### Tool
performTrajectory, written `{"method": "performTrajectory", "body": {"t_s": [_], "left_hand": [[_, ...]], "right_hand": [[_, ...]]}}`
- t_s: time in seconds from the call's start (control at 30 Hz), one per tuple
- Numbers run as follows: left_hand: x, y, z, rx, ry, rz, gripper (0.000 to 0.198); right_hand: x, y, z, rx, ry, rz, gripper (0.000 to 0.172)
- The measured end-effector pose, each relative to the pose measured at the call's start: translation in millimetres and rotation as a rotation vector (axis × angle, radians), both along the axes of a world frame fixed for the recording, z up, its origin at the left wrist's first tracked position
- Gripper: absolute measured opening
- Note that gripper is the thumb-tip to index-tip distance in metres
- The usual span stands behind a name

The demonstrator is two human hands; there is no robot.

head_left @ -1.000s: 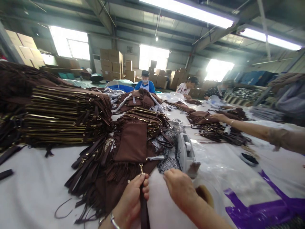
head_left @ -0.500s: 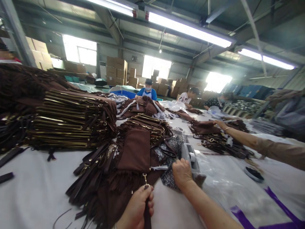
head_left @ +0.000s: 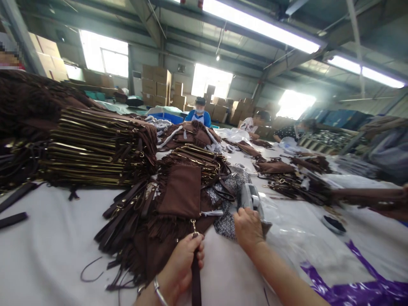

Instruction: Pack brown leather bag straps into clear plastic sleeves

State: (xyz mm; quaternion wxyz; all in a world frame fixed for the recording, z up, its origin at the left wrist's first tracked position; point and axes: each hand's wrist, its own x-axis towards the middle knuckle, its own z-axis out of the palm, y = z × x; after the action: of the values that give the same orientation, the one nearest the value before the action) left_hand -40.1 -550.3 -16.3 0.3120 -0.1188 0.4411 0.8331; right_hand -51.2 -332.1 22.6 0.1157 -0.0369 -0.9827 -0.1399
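My left hand (head_left: pixel 188 255) is closed around a dark brown wrist strap (head_left: pixel 196 280), thumb on top near its metal end. The strap's gold clasp (head_left: pixel 193 227) joins the corner of a flat brown fringed pouch (head_left: pixel 180 191), which lies on other brown pieces. My right hand (head_left: pixel 248 227) is curled against the near left side of a grey tape dispenser (head_left: pixel 250 196). Its fingertips are hidden, so what they pinch cannot be seen. Under the dispenser lies a black-and-white patterned piece (head_left: pixel 227 221). Brown straps (head_left: pixel 123 214) spread out left of the pouch.
A tall stack of gold-edged brown pouches (head_left: pixel 92 146) stands at left. More pouches (head_left: pixel 277 168) lie at right. Clear plastic (head_left: pixel 296 238), purple plastic (head_left: pixel 366 293) and a small dark oval item (head_left: pixel 333 224) lie on the white table cover. A person in blue (head_left: pixel 199 114) sits opposite.
Both my hands keep nearly the same places, the left on the strap and the right by the dispenser. At right, another person's arm has withdrawn, and a brown pouch now shows at the edge.
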Motion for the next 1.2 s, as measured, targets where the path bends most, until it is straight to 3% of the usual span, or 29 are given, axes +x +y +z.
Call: {"method": "performTrajectory", "body": {"t_s": [0.27, 0.53, 0.63, 0.77, 0.87, 0.93, 1.0, 1.07, 1.2], "left_hand": [[3.2, -0.6, 5.4, 0.025, -0.017, -0.007, 0.012], [1.1, -1.8, 6.0, 0.042, -0.043, 0.004, 0.012], [0.6, -2.4, 7.0, 0.048, -0.055, -0.003, 0.011], [-0.9, -4.1, 6.1, 0.077, -0.053, 0.002, 0.014], [-3.8, -7.0, 7.4, 0.185, -0.090, 0.004, 0.018], [-5.8, -8.5, 9.4, 0.254, -0.134, 0.009, 0.021], [-6.3, -8.5, 10.8, 0.305, -0.164, -0.028, 0.023], [-4.6, -7.1, 10.8, 0.322, -0.138, -0.086, 0.025], [1.4, -4.1, 8.4, 0.229, 0.046, -0.094, 0.031]], "right_hand": [[-40.0, 0.3, -14.9, 0.005, -0.044, 0.000, 0.026], [8.0, 0.8, 10.3, -0.056, 0.054, 0.010, 0.016], [31.2, 6.6, 13.7, -0.276, 0.107, 0.059, 0.019], [53.1, 11.2, 24.9, -0.865, 0.050, 0.219, 0.016], [61.1, 3.1, 37.3, -1.367, -0.334, 0.217, 0.013], [59.9, -7.1, 40.8, -1.603, -0.652, 0.195, 0.016], [52.2, -18.0, 38.8, -1.718, -0.856, 0.206, 0.019], [39.3, -27.1, 34.4, -1.758, -0.925, 0.227, 0.020], [12.1, -35.7, 31.4, -1.661, -0.906, 0.231, 0.016]]}}
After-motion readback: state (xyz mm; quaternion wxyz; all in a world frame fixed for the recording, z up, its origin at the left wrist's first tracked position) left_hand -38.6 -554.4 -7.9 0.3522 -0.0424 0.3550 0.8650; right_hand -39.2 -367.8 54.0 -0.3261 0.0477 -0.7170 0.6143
